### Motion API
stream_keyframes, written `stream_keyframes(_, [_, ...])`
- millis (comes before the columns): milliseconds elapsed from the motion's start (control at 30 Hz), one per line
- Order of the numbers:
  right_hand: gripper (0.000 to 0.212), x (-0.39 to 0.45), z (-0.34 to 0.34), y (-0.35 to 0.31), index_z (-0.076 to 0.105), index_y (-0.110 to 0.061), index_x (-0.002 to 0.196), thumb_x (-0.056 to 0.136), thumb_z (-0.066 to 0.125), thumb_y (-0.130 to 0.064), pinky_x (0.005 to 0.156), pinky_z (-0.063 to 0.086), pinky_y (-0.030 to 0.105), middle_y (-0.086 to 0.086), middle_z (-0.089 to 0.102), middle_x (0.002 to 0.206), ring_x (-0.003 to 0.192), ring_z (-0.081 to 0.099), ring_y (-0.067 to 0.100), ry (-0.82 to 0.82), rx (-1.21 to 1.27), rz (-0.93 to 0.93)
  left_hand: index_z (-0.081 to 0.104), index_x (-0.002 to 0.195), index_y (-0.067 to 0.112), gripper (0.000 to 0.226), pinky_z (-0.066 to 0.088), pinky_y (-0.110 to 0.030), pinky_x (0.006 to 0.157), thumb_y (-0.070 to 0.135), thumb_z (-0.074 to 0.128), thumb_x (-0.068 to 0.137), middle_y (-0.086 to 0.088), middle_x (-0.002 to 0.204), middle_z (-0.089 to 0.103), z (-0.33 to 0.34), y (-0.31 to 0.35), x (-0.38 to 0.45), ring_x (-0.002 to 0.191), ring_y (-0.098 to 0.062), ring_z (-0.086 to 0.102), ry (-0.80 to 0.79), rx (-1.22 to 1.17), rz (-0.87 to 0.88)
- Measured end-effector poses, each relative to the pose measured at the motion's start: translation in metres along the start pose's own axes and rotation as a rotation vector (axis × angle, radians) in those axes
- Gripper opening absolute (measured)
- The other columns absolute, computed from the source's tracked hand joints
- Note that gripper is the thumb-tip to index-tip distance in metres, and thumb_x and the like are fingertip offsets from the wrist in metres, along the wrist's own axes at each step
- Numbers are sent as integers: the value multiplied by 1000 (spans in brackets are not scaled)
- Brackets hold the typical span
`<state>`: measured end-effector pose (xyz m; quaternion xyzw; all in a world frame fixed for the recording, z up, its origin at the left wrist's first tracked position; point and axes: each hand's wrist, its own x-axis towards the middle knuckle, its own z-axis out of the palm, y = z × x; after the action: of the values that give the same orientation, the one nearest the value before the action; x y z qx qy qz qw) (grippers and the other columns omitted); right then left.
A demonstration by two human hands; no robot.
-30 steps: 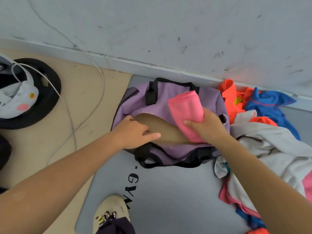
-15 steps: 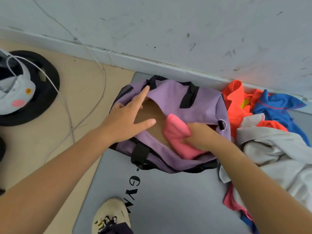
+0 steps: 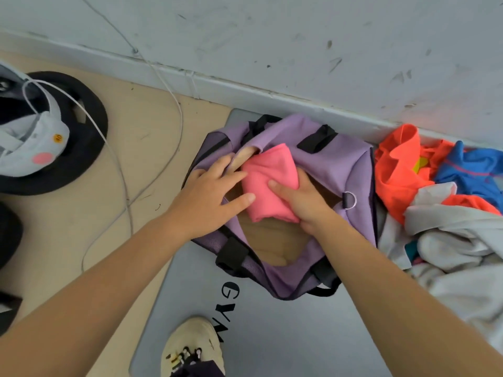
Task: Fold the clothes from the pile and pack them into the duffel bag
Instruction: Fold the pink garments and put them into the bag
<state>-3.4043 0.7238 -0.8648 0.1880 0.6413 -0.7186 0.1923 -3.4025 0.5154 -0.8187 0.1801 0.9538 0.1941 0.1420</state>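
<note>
While half a second back my right hand [image 3: 304, 198] was burying the folded pink garment [image 3: 268, 183] low in the purple duffel bag [image 3: 351, 170], the head view now shows it higher, at the far end of the opening, right fingers curled round it. My left hand [image 3: 209, 194], fingers straight, has come across to press its side. Packing looks nearly done; the clothes pile [image 3: 449, 213] waits along the mat's right edge.

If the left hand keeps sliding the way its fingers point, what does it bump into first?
Probably the folded pink garment in the purple duffel bag: the left hand points right, fingertips already at its edge. Exact contact is unclear.
</note>
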Motion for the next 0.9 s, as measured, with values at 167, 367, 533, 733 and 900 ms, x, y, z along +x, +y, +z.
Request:
stream_keyframes(167, [51, -11, -32, -21, 52, -10, 134, 87, 71, -13, 99, 50, 39, 7, 65, 127, 118, 61, 22, 64, 80, -175, 39, 147, 33, 73, 31, -14, 101, 67, 44, 83, 31, 141, 29, -7, -6, 1, 92, -5, 59, 51, -287, -106])
stream_keyframes(367, [47, -27, -35, -9, 60, -11, 127, 85, 74, -27, 97, 48, 38, 9, 65, 124, 111, 62, 23, 215, -536, -96, 16, 152, 45, 81, 41, -13, 80, 68, 46, 81, 27, 148, 30, -23, 1, 2, 78, 1, 58, 94, -312, 11])
stream_keyframes(533, [48, -16, 13, 18, 63, -8, 122, 81, 78, -28, 84, 58, 39, 10, 72, 107, 96, 70, 24, 94, -92, 172, 17, 154, 39, 83, 36, -2, 79, 66, 48, 82, 24, 158, 23, -20, 11, 0, 69, -9, 57, 46, -242, 121])
stream_keyframes(733, [56, 10, 33, 27, 52, -10, 134, 85, 74, -28, 96, 52, 49, 10, 65, 124, 109, 65, 28, 53, 131, 231, 41, 148, 34, 77, 46, -27, 96, 68, 50, 79, 32, 156, 17, -18, -1, -4, 86, 0, 61, -38, -290, 50])
stream_keyframes(900, [43, 7, 24, 39, 52, -8, 134, 95, 61, -23, 99, 49, 52, 15, 62, 127, 113, 63, 31, 69, 205, 254, 53, 133, 50, 62, 27, -47, 116, 74, 51, 75, 15, 159, 25, 2, -13, -3, 126, -10, 49, -207, -213, -63])
